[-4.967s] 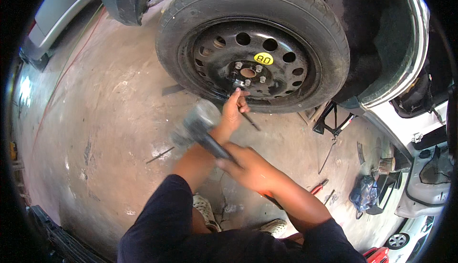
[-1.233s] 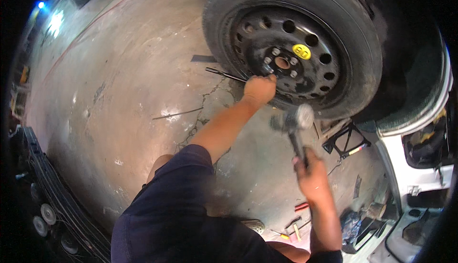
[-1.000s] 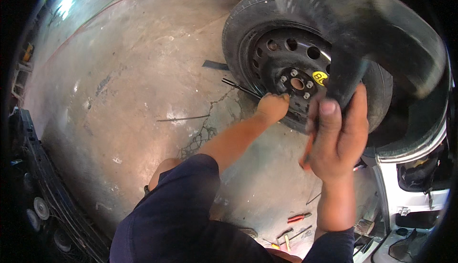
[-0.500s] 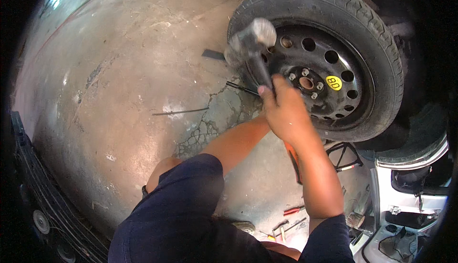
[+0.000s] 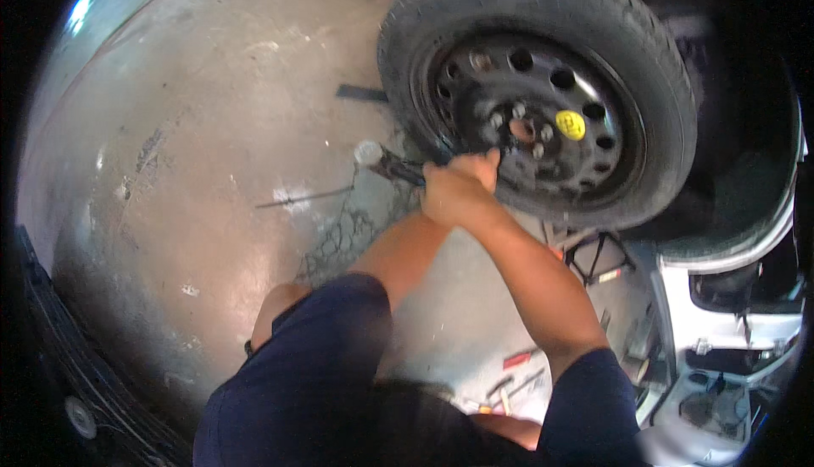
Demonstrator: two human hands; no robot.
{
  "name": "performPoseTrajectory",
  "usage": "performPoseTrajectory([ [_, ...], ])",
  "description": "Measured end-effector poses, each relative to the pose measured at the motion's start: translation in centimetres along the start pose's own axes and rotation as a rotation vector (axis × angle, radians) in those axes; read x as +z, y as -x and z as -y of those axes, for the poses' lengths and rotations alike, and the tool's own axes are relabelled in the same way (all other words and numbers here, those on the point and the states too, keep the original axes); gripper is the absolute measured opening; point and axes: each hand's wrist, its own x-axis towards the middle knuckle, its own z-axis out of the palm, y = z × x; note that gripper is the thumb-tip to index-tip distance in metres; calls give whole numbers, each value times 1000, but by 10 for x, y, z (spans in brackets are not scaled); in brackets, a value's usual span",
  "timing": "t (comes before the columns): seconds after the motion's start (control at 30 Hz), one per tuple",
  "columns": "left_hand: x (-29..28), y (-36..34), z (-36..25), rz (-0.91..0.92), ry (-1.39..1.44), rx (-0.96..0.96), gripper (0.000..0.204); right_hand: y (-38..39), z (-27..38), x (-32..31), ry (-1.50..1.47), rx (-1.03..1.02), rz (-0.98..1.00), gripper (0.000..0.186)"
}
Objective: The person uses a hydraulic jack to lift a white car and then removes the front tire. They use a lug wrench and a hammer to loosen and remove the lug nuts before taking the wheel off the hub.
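A dark tire on a black steel wheel (image 5: 585,13) fills the upper right, its hub (image 5: 522,130) showing several bolts and a yellow round sticker (image 5: 570,125). My right hand (image 5: 451,197) is closed around a hammer, whose pale worn face (image 5: 369,153) is left of the hub. Mostly hidden behind it, my left hand (image 5: 485,164) appears closed on a black lug wrench (image 5: 412,164) near the hub bolts. The hammer head overlaps the wrench's outer end; blur hides whether they touch. The wrench's hub end is largely covered.
A thin dark rod (image 5: 305,198) and a flat dark strip (image 5: 360,92) lie on the cracked concrete floor (image 5: 212,128). Below the tire stands a black frame-like stand (image 5: 600,257). Red-handled pliers (image 5: 519,358) and other tools lie near my legs. A white car body (image 5: 678,306) is at right.
My right hand has swung the hammer down and left, from over the wheel rim to the wrench's outer end. The view has shifted slightly, moving the wheel left and up.
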Motion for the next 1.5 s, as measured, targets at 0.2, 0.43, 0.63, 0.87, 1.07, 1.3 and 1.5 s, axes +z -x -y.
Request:
performPoseTrajectory([
  [0.2,52,-20,-37,-158,181,103,37,61,-90,10,-530,33,-250,40],
  [0.43,62,-20,-1,61,23,-248,37,224,-164,15,-1007,154,-135,26],
  [0.63,83,-9,-30,71,18,-245,27,359,-208,84,-1206,379,-111,22],
  [0.87,79,57,-165,-564,-48,227,57,347,-143,15,-721,297,-320,22],
  [1.07,96,69,-96,-401,-169,100,75,238,-39,-89,-545,-197,-657,20],
  [1.3,85,52,-39,-502,-148,177,77,43,8,-17,-104,0,-385,27],
  [1.5,83,37,-26,-224,136,63,84,-49,-28,79,218,175,269,32],
])
